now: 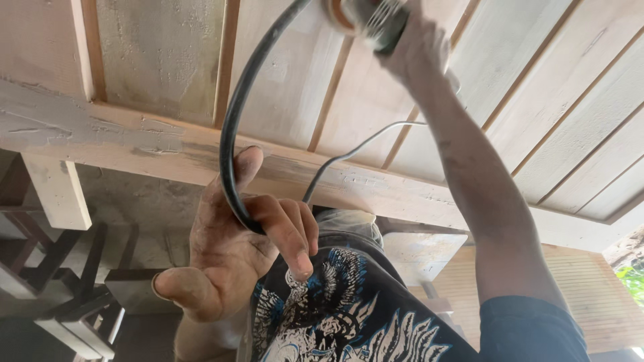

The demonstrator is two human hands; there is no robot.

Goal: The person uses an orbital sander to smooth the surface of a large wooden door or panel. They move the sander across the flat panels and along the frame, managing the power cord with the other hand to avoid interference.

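My left hand (231,251) is in the middle of the view, its fingers curled around a thick black cable (235,114) that loops up to a power tool (372,19) at the top edge. At the end of my outstretched arm, my right hand (419,50) grips that tool, which is pressed against a pale wooden panel (376,94) with thin raised slats. Only the tool's rear part shows; its working end is cut off by the frame. My dark printed shirt (335,315) fills the bottom centre.
A dusty wooden beam (134,144) crosses the panel from left to right, with a short wooden block (59,191) under it at the left. A thin grey cord (362,144) hangs across the panel. Dark wooden furniture parts (74,295) lie at the lower left.
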